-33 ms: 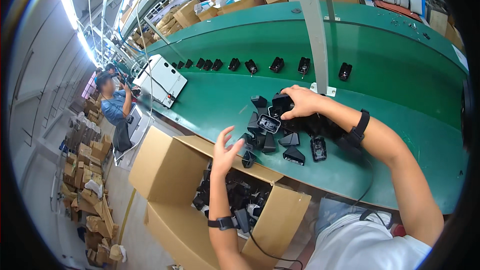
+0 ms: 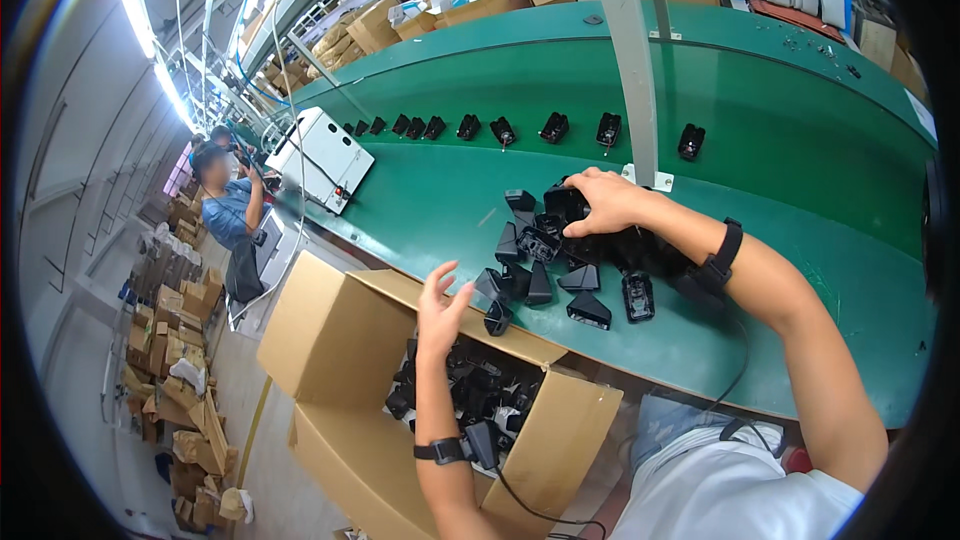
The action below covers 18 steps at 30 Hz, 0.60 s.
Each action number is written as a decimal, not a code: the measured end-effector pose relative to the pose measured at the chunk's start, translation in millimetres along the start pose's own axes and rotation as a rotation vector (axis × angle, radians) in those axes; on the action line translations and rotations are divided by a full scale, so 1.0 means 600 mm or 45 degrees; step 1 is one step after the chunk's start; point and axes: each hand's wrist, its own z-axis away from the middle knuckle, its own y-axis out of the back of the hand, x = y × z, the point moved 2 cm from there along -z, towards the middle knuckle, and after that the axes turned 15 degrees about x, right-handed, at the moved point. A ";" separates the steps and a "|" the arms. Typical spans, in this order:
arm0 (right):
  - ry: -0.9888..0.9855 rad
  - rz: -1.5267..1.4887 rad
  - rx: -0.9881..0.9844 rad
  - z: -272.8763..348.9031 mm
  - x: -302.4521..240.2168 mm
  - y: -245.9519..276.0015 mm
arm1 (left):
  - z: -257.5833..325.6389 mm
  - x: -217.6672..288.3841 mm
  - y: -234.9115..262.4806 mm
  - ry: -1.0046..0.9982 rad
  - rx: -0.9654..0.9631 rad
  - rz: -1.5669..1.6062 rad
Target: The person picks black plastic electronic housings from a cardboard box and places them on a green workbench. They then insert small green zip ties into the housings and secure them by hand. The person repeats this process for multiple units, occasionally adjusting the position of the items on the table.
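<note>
My right hand (image 2: 605, 202) is closed around a black plastic housing (image 2: 566, 203) over a loose pile on the green workbench. Its fingertips are partly hidden behind the hand. Beside it, several more black housings (image 2: 540, 285) lie at mixed angles, some hollow side up. One open-faced housing (image 2: 638, 297) sits apart at the pile's right. My left hand (image 2: 440, 312) hangs with fingers apart and holds nothing, over the near edge of the bench. Below it stands an open cardboard box (image 2: 580, 420) with black parts (image 2: 480, 380) inside.
A row of black housings (image 2: 553, 128) stands along the back of the green bench (image 2: 800, 340). A grey metal post (image 2: 628, 70) rises near my right hand. At the left are a white machine (image 2: 322, 162) and a person in blue (image 2: 228, 205). Cables run from my wrist straps.
My left hand has drawn slightly left, away from the pile. An open-faced housing in the pile's middle now lies at a different tilt. My right hand has hardly moved.
</note>
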 end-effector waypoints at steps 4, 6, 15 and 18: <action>0.182 0.162 0.275 0.028 -0.052 0.024 | 0.012 -0.043 0.114 -0.037 0.591 0.084; 0.473 -0.026 0.429 0.037 -0.076 0.021 | 0.014 -0.057 0.149 -0.018 0.763 -0.055; 1.414 -0.222 -0.328 0.252 -0.249 -0.156 | 0.210 -0.128 0.115 0.932 -0.599 -0.518; 1.322 -0.051 -0.573 0.278 -0.218 -0.172 | 0.259 -0.166 0.128 1.064 -0.623 -0.596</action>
